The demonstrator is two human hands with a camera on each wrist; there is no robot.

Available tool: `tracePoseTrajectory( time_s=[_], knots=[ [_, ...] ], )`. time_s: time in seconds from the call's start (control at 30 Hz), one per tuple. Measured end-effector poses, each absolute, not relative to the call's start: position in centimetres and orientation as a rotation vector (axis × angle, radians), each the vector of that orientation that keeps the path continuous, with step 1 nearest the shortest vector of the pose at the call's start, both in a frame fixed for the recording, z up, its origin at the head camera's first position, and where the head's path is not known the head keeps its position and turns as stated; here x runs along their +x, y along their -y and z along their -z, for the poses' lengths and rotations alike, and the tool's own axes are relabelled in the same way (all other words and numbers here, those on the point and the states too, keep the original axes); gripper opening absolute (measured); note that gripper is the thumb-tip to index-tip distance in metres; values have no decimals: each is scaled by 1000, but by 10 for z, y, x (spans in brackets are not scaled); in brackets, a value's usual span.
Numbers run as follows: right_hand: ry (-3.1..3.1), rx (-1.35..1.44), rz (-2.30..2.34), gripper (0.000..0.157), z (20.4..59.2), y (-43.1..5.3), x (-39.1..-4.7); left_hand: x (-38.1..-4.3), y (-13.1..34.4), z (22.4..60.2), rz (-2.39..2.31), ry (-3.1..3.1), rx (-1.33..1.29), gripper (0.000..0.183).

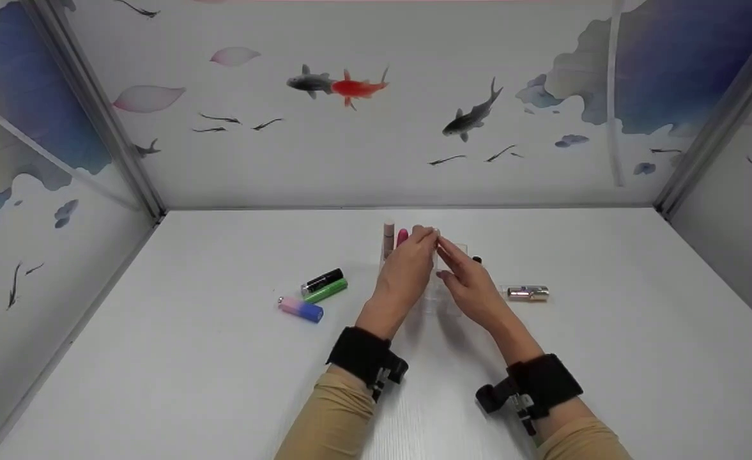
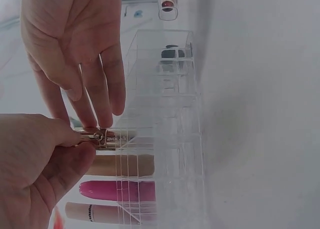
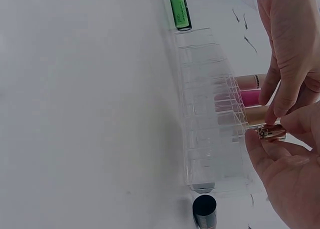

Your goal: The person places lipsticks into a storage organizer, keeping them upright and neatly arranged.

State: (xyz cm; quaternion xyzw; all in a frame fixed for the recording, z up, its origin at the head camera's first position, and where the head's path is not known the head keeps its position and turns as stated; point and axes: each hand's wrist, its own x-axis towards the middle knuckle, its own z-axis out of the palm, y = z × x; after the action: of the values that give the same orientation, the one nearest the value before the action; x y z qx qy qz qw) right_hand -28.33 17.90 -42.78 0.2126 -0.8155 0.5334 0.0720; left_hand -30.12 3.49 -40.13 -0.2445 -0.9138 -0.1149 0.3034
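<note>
A clear acrylic organizer with several compartments stands on the table under both hands. My left hand pinches a shiny gold lipstick tube between thumb and finger, its end in line with the organizer's slots. Fingers straight, my right hand touches that same tube with its fingertips, the thumb held apart. In a row beside the tube, a tan tube, a bright pink tube and a pale nude tube stand in the organizer. From the head view, my hands hide the gold tube.
Left of the organizer lie a black tube, a green tube and a pink-and-blue tube. A gold-silver lipstick lies to the right. A small black-topped item shows beyond my right hand. Printed walls enclose the table.
</note>
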Motion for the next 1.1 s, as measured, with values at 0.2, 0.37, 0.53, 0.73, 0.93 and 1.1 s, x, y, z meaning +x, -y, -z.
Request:
tracePoseTrajectory(
  time_s=[0.2, 0.37, 0.53, 0.73, 0.93, 1.1],
  knots=[
    [2439, 627, -1599, 60, 427, -179, -283, -301, -33, 398, 360, 2446, -669, 30],
    [2452, 589, -1579, 59, 427, -178, -283, -300, -32, 395, 383, 2519, -672, 33],
    [2451, 528, -1550, 56, 424, -176, -282, -295, -28, 387, 467, 2552, -663, 30],
    [2434, 439, -1469, 51, 417, -169, -276, -285, -16, 374, 578, 2585, -653, 29],
    [2391, 468, -1428, 47, 412, -154, -268, -282, 8, 369, 577, 2616, -625, 17],
    [2395, 509, -1423, 44, 408, -138, -260, -278, 40, 362, 635, 2738, -612, 15]
  ],
)
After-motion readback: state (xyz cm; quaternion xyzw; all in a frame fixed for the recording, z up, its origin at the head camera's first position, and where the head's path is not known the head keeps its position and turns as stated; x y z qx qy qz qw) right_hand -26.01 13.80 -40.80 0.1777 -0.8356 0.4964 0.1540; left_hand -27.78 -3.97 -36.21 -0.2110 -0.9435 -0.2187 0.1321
